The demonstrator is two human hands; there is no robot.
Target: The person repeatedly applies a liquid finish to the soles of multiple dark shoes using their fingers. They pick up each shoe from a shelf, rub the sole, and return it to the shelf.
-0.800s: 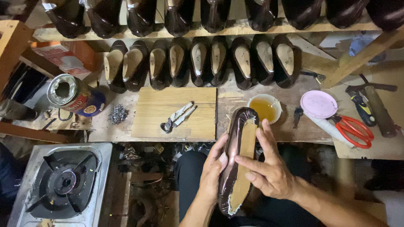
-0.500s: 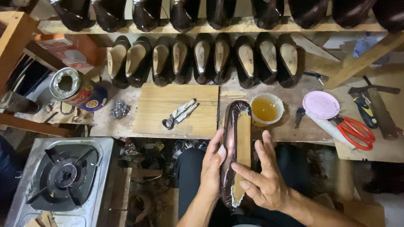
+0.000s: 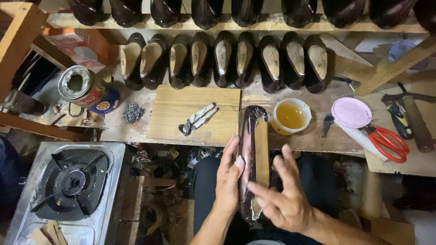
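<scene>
A dark glossy shoe upper on a last (image 3: 249, 136) lies sole-up over my lap, with a tan insole strip (image 3: 261, 149) running along its bottom. My left hand (image 3: 228, 179) grips the shoe's left side, thumb on the dark leather. My right hand (image 3: 282, 195) rests on the shoe's lower right, fingers spread across the tan strip. The shoe's toe reaches the edge of the wooden bench (image 3: 313, 136).
A row of several dark lasted shoes (image 3: 222, 61) lines the bench back. Pincers (image 3: 197, 119) lie on a wooden board (image 3: 175, 113). A cup of amber glue (image 3: 290, 116), pink lid (image 3: 351, 112), red scissors (image 3: 386, 140), nails (image 3: 133, 112), a tin (image 3: 84, 88) and a gas stove (image 3: 68, 181) surround.
The shoe has swung from a tilt to nearly straight, its toe toward the bench. My right hand slid down toward the heel end; my left hand kept its grip.
</scene>
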